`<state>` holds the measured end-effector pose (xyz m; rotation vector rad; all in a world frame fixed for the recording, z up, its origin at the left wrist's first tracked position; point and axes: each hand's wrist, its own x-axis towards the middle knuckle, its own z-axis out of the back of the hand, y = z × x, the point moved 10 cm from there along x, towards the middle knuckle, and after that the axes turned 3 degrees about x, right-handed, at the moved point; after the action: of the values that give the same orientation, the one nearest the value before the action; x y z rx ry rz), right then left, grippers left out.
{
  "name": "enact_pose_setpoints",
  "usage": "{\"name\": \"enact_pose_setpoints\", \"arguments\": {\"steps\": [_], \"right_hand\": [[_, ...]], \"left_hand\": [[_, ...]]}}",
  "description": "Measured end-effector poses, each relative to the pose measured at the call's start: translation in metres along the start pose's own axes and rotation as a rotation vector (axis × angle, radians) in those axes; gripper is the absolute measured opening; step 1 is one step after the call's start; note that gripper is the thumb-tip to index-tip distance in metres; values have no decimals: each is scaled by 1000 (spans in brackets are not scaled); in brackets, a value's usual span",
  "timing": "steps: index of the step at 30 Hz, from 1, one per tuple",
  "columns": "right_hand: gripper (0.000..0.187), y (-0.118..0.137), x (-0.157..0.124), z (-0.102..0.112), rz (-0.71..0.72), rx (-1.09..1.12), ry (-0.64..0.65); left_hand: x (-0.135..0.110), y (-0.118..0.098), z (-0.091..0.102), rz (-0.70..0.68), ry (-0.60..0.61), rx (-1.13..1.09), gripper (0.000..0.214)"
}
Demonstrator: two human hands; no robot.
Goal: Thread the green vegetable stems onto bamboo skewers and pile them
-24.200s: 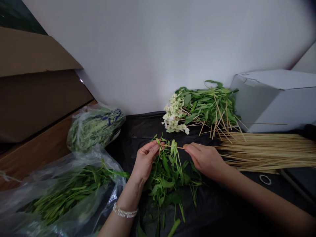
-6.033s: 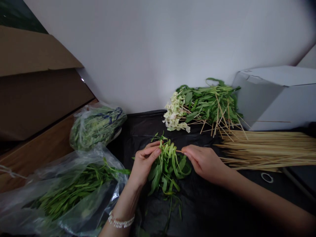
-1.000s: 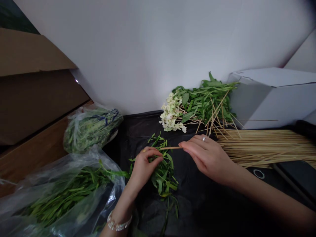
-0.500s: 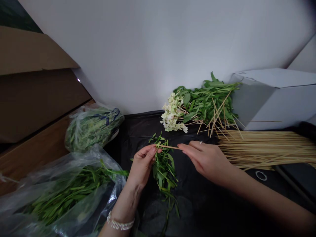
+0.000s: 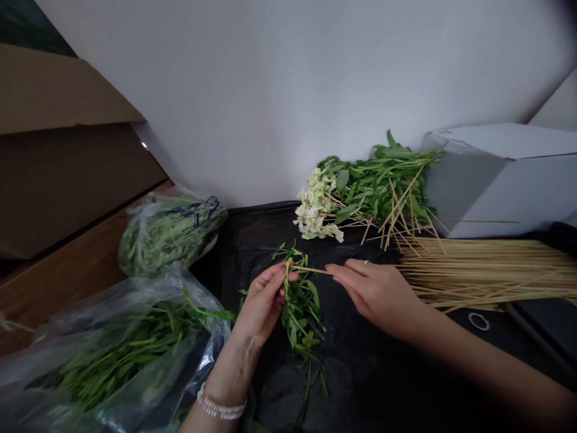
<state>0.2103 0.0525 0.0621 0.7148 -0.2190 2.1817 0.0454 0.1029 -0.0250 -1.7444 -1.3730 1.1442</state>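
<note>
My left hand [image 5: 264, 297], wearing a pearl bracelet, pinches a bunch of leafy green stems [image 5: 301, 316] near its top. The leaves hang down over the black plastic sheet [image 5: 351, 367]. In my right hand [image 5: 376, 291] is a thin wooden skewer [image 5: 313, 270], gripped close to its right end. Its left tip meets the greens at my left fingertips; whether it passes through them I cannot tell. Behind my hands lies a pile of skewered greens [image 5: 383, 180] beside pale cabbage pieces [image 5: 315, 207], also on skewers.
On the left are an opened clear bag of greens [image 5: 121, 361], a tied bag of greens [image 5: 166, 234] and a cardboard box [image 5: 67, 180]. Loose skewers [image 5: 487, 270] lie at right, with a white box [image 5: 505, 180] behind and a dark phone-like object [image 5: 547, 331] in front.
Both hands have stayed nearly in place. The folded stems at my left fingertips have shifted slightly against the skewer's tip. The surroundings look the same.
</note>
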Motion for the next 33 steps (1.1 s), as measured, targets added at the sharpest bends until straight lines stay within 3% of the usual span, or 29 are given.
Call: {"name": "enact_pose_setpoints", "arguments": {"steps": [33], "right_hand": [[33, 2, -3, -9, -18, 112, 26]], "left_hand": [[0, -4, -1, -50, -5, 39, 35]]}}
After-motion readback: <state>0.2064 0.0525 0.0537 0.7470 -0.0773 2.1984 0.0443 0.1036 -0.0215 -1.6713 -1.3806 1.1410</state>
